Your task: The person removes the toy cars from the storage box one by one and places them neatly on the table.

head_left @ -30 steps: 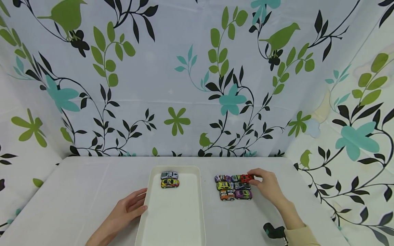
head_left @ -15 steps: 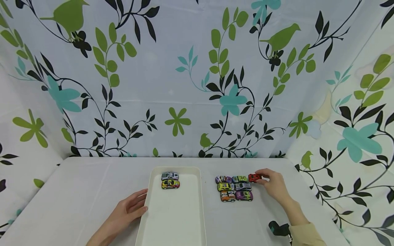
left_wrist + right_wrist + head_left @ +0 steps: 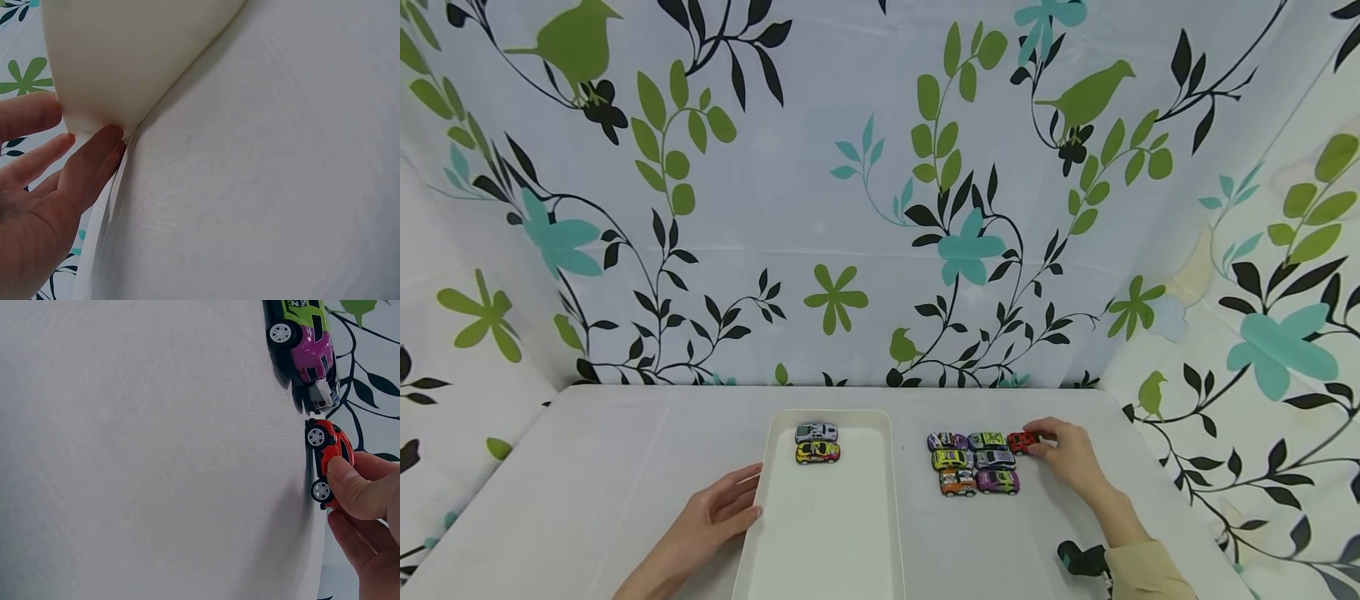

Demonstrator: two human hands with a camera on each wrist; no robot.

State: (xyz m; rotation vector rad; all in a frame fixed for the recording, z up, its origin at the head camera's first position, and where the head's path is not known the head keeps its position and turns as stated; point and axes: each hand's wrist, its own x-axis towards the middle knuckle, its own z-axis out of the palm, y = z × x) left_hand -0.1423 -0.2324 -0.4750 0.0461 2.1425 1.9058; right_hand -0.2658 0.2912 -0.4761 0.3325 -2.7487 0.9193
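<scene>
My right hand (image 3: 1073,460) pinches a red toy car (image 3: 1018,442) between thumb and fingers, at the right end of the back row of toy cars. In the right wrist view the red car (image 3: 337,439) has its wheels close to the table, just apart from a green and purple car (image 3: 312,347). My left hand (image 3: 709,521) rests against the left side of a white tray (image 3: 820,533), fingers and thumb extended along its wall. Inside the tray's far end, a silver toy car (image 3: 816,432) and a yellow and red one (image 3: 817,452) sit side by side.
Left of the red car, several toy cars stand in tight rows, among them a yellow one (image 3: 951,459), an orange one (image 3: 957,482) and a purple one (image 3: 997,482). A patterned curtain (image 3: 827,200) rises behind the white table (image 3: 625,467). A black device (image 3: 1081,558) hangs by the right wrist.
My right hand has moved to the right, bringing the red car off the green car it overlapped to a place beside it. The left hand stays at the tray.
</scene>
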